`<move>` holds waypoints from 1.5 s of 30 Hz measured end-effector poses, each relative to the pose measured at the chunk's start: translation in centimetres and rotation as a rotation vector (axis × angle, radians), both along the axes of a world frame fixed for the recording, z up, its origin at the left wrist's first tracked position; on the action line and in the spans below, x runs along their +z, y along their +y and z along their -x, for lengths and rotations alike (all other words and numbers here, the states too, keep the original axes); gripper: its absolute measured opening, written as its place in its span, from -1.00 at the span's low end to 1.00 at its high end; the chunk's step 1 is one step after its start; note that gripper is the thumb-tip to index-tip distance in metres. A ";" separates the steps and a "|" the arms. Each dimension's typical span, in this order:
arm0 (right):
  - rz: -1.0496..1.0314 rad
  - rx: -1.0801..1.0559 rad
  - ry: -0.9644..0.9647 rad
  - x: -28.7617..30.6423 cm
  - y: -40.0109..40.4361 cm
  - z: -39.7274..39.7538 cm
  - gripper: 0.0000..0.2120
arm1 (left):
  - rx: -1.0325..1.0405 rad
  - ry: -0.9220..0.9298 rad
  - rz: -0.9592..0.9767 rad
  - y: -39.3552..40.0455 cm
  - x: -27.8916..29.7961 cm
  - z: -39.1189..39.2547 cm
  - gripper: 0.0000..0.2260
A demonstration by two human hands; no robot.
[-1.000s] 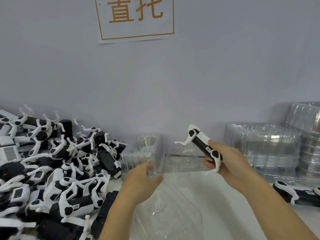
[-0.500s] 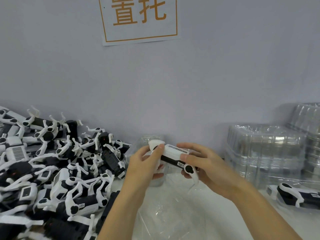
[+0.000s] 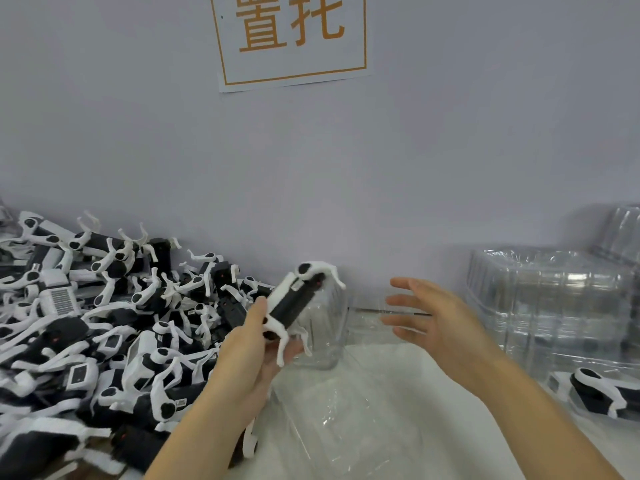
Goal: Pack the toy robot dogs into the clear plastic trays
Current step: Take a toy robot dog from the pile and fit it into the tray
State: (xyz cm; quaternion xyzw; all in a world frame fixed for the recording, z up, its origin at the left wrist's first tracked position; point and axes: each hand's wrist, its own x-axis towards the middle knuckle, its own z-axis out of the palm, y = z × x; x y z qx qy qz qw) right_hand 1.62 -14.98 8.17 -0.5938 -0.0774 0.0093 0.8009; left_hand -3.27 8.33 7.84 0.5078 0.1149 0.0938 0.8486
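Now only the left hand (image 3: 258,344) grips the toy robot dog (image 3: 294,301); right hand (image 3: 433,317) let go, fingers spread. Looks light, rigid, thin legs snappable, so hold the body.

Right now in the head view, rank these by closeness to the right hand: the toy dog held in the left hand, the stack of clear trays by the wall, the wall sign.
1. Held toy dog, just left of the right hand.
2. Stack of clear trays, on its right, slightly farther.
3. Wall sign, high above.

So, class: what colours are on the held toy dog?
Black and white toy dog, head view.
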 end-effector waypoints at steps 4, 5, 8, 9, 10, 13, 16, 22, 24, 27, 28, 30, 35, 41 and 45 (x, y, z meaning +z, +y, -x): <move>0.007 -0.024 -0.003 -0.4 -0.4 -0.3 -0.78 | 0.210 -0.002 0.223 2.3 -1.3 -0.5 -0.78; 0.019 -0.031 -0.005 -0.5 -0.3 -0.3 -0.78 | 0.253 0.012 0.224 2.9 -1.3 -0.8 -0.79; 0.055 -0.049 0.000 -0.7 -0.1 -0.3 -0.80 | 0.267 0.085 0.160 4.3 0.2 -2.7 -0.83; 0.069 -0.055 0.002 -0.7 0.0 -0.3 -0.80 | 0.223 0.104 0.123 4.6 1.4 -3.6 -0.85; 0.083 -0.062 0.005 -0.8 0.1 -0.3 -0.80 | 0.177 0.116 0.079 4.6 2.7 -4.4 -0.89; 0.113 -0.078 0.015 -1.0 0.3 -0.3 -0.80 | 0.155 0.070 -0.058 4.0 6.3 -6.9 -0.86; 0.099 -0.100 0.030 -1.1 0.4 -0.4 -0.80 | 0.108 0.023 -0.145 2.0 7.6 -8.0 -0.81; -0.150 -0.147 0.168 -0.7 0.9 -0.2 -0.82 | -0.202 0.123 -0.102 -6.4 4.1 -8.8 -0.76; 0.050 -0.402 0.094 -0.7 1.5 0.0 -0.80 | -0.217 0.147 -0.017 -9.2 3.3 -9.3 -0.76; 0.343 -0.734 -0.229 0.1 1.4 0.3 -0.68 | -0.243 0.214 -0.005 -13.3 2.6 -10.1 -0.77; 0.318 -0.755 -0.315 0.7 0.9 0.4 -0.69 | -0.278 0.235 -0.023 -14.4 2.3 -10.3 -0.77; 0.256 -0.761 -0.408 2.0 0.0 0.6 -0.73 | -0.394 0.269 -0.011 -16.5 1.7 -10.4 -0.69; 0.187 -0.689 -0.360 2.5 -1.7 0.4 -0.75 | -0.595 0.222 -0.026 -18.5 0.1 -10.1 -0.62; 0.360 -0.462 -0.184 1.7 -1.8 0.3 -0.73 | -0.333 0.161 -0.417 -13.1 -0.7 -9.4 -0.86; 0.664 -0.225 -0.195 0.7 -0.3 0.5 -0.75 | -0.008 0.016 -0.556 -7.3 0.6 -8.3 -0.87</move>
